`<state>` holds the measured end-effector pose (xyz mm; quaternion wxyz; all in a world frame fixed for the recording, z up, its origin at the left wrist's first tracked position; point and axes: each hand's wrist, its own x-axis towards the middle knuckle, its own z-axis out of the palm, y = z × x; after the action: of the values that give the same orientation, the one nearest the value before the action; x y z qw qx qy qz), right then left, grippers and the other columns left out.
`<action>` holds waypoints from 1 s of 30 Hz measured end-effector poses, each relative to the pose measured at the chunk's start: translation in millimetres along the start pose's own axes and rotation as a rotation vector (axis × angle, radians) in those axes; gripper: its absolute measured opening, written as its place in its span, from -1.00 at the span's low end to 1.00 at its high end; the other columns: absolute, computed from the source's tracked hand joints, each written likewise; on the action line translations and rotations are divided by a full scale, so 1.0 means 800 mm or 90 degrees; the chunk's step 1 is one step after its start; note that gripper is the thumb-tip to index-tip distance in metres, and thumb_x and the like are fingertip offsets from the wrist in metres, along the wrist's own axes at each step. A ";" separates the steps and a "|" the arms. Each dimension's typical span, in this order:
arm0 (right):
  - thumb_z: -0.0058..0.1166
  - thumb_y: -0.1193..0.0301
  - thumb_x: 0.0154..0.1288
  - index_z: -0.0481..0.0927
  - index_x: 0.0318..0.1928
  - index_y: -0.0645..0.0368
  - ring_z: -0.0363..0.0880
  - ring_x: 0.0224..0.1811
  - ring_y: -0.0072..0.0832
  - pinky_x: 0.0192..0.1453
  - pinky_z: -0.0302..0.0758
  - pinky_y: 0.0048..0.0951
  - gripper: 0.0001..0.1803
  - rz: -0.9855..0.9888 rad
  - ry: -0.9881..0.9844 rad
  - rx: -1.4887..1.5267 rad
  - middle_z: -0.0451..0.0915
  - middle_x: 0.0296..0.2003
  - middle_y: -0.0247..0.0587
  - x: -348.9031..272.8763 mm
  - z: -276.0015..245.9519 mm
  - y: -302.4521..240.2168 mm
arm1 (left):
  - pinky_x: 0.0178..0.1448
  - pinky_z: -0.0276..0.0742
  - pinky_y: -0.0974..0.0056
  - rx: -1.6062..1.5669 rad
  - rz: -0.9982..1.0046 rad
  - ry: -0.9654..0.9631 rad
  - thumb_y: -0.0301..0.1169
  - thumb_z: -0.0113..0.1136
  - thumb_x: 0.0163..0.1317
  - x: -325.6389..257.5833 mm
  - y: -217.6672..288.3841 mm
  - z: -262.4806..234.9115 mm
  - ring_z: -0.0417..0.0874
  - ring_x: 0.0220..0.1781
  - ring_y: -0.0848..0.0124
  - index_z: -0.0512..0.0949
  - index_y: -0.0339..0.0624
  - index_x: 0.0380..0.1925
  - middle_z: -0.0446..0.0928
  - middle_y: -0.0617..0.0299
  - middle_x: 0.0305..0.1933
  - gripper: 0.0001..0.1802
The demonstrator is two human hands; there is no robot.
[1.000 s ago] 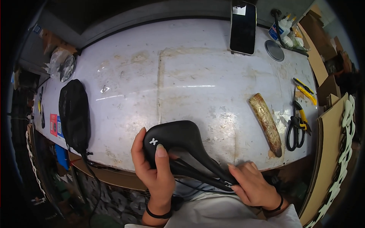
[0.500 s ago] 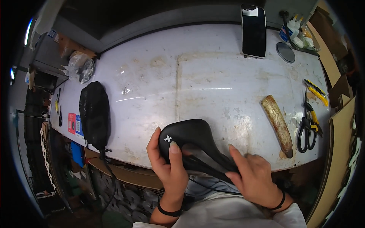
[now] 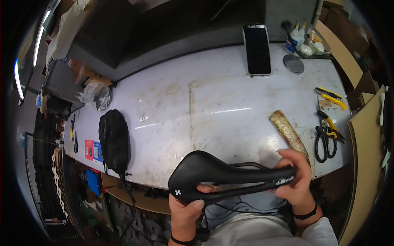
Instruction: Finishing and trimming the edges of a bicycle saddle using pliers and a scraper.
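Observation:
A black bicycle saddle (image 3: 205,170) with a long central cut-out and small white marks is held over the table's front edge, its wide end to the left and its narrow nose to the right. My left hand (image 3: 186,209) grips the wide end from below, thumb on the near edge, with a fingertip showing through the cut-out. At the nose, my right hand (image 3: 299,176) is closed, thumb below and fingers over the far side. Behind the right hand lies a mottled brown, curved, horn-like piece (image 3: 288,131), its near end partly hidden.
On the white table (image 3: 176,106) lie a black pouch (image 3: 114,141) at left, and black-handled scissors (image 3: 324,143), yellow-handled pliers (image 3: 327,123) and a yellow cutter (image 3: 334,101) at right. A phone (image 3: 257,51) leans at the back beside a round lid (image 3: 293,64) and glue bottles (image 3: 297,37).
The saddle has swung so its nose points right, nearly level, instead of down toward me. My right hand has moved right and up with the nose; my left has lowered. The view has shifted.

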<state>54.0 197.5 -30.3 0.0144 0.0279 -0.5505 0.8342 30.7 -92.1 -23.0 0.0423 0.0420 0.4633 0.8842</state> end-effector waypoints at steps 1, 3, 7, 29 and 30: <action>0.65 0.49 0.18 0.21 0.59 0.34 0.73 0.04 -0.40 0.14 0.67 -0.39 0.08 0.070 0.084 0.168 0.67 0.03 -0.10 0.001 0.014 -0.004 | 0.38 0.72 -0.08 -0.008 -0.048 0.055 -0.46 0.51 0.27 -0.001 0.004 0.012 0.81 0.17 0.02 0.56 -0.53 0.28 0.76 -0.19 0.07 -0.38; 0.61 0.55 0.19 0.16 0.62 0.26 0.64 0.22 -0.38 0.30 0.61 -0.31 0.10 -0.032 0.083 0.076 0.55 0.28 -0.02 0.006 0.016 0.023 | 0.44 0.68 -0.11 -0.010 -0.110 0.139 -0.46 0.46 0.35 -0.005 0.004 0.036 0.81 0.22 0.02 0.64 -0.48 0.14 0.77 -0.18 0.07 -0.57; 0.45 0.71 0.28 -0.07 0.69 0.03 0.70 0.27 -0.14 0.36 0.68 -0.12 0.17 0.000 0.133 0.126 0.49 0.35 0.06 0.007 0.056 0.029 | 0.36 0.76 -0.13 0.019 -0.117 0.180 -0.45 0.42 0.36 -0.012 -0.009 0.048 0.84 0.14 0.03 0.60 -0.53 0.15 0.77 -0.14 0.03 -0.55; 0.65 0.69 0.11 -0.15 0.52 0.00 0.80 0.16 -0.15 0.37 0.72 -0.04 0.27 -0.098 0.096 -0.013 0.67 0.06 0.08 -0.024 0.057 0.029 | 0.29 0.77 0.09 0.140 -0.094 0.109 -0.70 0.68 -0.07 -0.041 0.000 0.026 0.83 0.05 0.20 0.71 -0.53 0.01 0.80 -0.11 -0.01 -0.45; 0.65 0.68 0.11 -0.16 0.51 0.01 0.82 0.12 -0.13 0.36 0.73 -0.04 0.27 -0.136 0.039 -0.079 0.70 -0.01 0.06 -0.024 0.053 0.030 | 0.29 0.77 0.09 0.137 -0.095 0.111 -0.70 0.68 -0.07 -0.044 -0.001 0.021 0.83 0.05 0.20 0.71 -0.53 0.01 0.80 -0.11 -0.01 -0.45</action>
<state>73.5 149.1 -36.7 0.1215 0.0600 -0.5945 0.7926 67.4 -82.1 -15.3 0.0628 -0.0649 0.5591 0.8242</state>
